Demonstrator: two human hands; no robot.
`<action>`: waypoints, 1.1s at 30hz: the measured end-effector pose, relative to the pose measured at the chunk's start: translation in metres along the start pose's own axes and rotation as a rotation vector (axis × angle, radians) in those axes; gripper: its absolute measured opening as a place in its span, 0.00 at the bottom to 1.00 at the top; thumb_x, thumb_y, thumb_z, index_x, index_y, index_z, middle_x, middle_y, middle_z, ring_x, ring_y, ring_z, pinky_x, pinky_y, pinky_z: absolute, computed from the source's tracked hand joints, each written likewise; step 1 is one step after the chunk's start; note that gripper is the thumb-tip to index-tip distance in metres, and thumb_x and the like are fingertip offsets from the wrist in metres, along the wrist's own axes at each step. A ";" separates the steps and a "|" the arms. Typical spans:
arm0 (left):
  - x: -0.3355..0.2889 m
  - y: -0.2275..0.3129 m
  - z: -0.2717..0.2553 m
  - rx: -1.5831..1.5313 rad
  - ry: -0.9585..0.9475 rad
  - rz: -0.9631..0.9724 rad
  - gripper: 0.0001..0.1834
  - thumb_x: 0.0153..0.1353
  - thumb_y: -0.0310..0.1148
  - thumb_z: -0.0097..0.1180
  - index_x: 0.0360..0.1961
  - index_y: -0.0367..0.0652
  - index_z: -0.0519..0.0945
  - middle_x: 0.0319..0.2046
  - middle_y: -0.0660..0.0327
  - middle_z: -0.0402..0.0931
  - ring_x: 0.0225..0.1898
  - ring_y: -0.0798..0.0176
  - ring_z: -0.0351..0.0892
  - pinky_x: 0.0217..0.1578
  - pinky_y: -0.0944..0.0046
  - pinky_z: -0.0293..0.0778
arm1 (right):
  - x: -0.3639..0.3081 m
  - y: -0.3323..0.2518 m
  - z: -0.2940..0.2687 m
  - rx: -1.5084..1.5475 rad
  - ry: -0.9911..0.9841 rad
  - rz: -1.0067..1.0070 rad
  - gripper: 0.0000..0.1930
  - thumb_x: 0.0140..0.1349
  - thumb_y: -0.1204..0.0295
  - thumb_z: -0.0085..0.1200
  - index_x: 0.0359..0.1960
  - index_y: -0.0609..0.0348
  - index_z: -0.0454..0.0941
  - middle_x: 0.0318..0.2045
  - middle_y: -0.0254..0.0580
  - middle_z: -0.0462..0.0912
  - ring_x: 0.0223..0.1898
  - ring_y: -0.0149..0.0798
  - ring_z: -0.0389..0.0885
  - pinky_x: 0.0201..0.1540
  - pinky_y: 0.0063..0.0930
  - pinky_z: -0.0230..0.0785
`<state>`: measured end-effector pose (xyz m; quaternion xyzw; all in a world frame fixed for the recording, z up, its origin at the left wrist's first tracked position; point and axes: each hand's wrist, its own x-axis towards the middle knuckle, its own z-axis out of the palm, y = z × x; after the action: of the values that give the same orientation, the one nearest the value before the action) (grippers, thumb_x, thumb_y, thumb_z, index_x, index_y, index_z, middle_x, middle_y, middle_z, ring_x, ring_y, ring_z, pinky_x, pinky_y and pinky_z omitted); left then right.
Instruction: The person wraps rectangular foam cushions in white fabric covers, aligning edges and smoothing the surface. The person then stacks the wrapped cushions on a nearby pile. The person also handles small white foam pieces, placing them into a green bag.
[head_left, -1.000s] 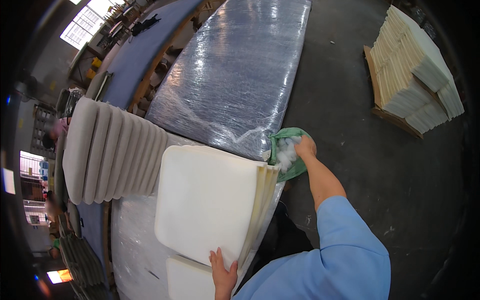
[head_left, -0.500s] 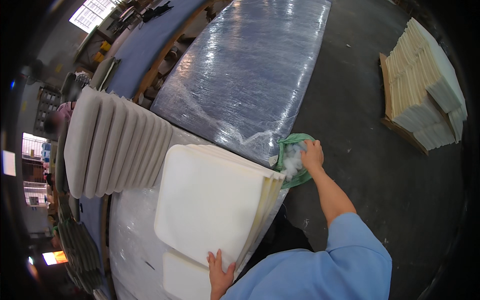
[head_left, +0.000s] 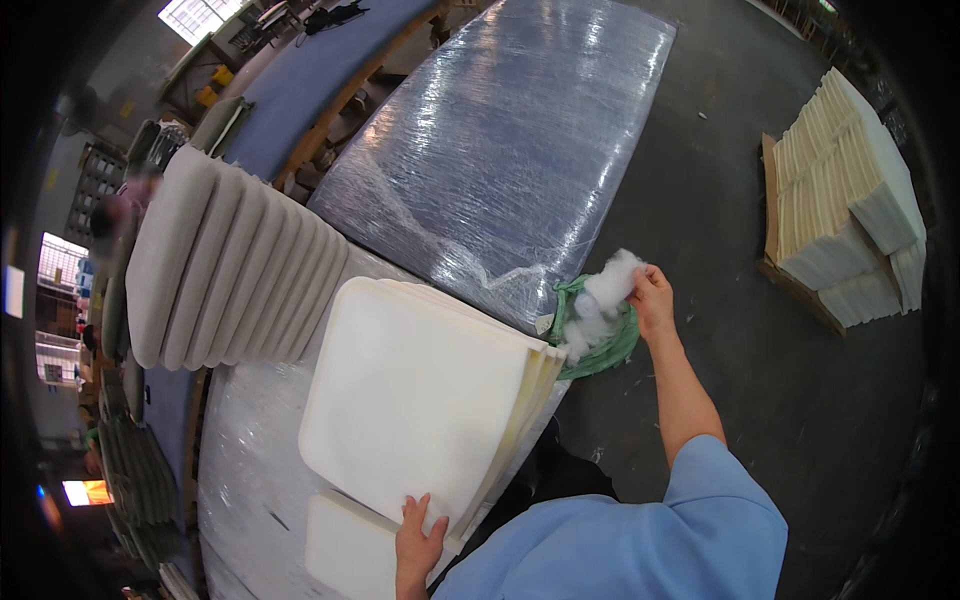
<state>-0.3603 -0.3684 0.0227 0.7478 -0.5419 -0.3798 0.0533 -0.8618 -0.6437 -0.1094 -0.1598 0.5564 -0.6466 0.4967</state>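
Observation:
My right hand point(head_left: 654, 298) pinches a clump of white fibre stuffing point(head_left: 613, 279) above a green bag point(head_left: 612, 352). More loose white stuffing fills the bag's mouth, which hangs at the table's right edge. My left hand point(head_left: 420, 535) lies with its fingers spread on the near edge of a white foam pad point(head_left: 420, 385). That pad is the top one of a small stack with rounded corners. Another white pad point(head_left: 348, 540) lies partly under the stack, close to my left hand.
A row of grey cushions point(head_left: 225, 265) stands on edge at the left of the plastic-covered table point(head_left: 245, 450). Beyond lies a large plastic-wrapped surface point(head_left: 500, 140). Stacked foam pads point(head_left: 845, 195) sit on the floor at right. A blue-topped bench point(head_left: 310, 90) runs along the far left.
My right hand has lifted up out of the green bag, drawing a clump of stuffing with it. The left hand stays on the foam pad. The whole view has shifted slightly.

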 end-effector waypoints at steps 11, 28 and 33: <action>0.080 0.192 0.005 -0.934 -0.265 0.253 0.40 0.65 0.24 0.64 0.76 0.47 0.62 0.67 0.47 0.72 0.65 0.50 0.76 0.61 0.54 0.75 | -0.133 -0.067 0.118 0.307 -0.390 0.231 0.07 0.76 0.66 0.51 0.46 0.53 0.75 0.36 0.33 0.84 0.33 0.28 0.83 0.35 0.20 0.76; 0.039 0.034 -0.015 -1.633 -0.336 0.158 0.21 0.71 0.38 0.53 0.57 0.35 0.77 0.42 0.55 0.80 0.45 0.58 0.81 0.52 0.54 0.78 | -0.226 -0.025 0.176 -0.082 -0.812 0.354 0.14 0.75 0.72 0.53 0.59 0.53 0.73 0.40 0.35 0.86 0.38 0.29 0.85 0.41 0.28 0.80; 0.016 0.013 -0.016 -1.559 -0.156 0.080 0.26 0.73 0.50 0.55 0.57 0.35 0.78 0.46 0.56 0.82 0.44 0.60 0.82 0.48 0.56 0.80 | -0.285 0.009 0.229 -0.308 -1.180 0.470 0.17 0.74 0.68 0.56 0.62 0.54 0.73 0.39 0.32 0.84 0.40 0.28 0.83 0.45 0.30 0.78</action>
<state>-0.3582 -0.3923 0.0326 0.4456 -0.1479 -0.7000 0.5382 -0.5534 -0.5372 0.0568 -0.4311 0.2966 -0.2374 0.8184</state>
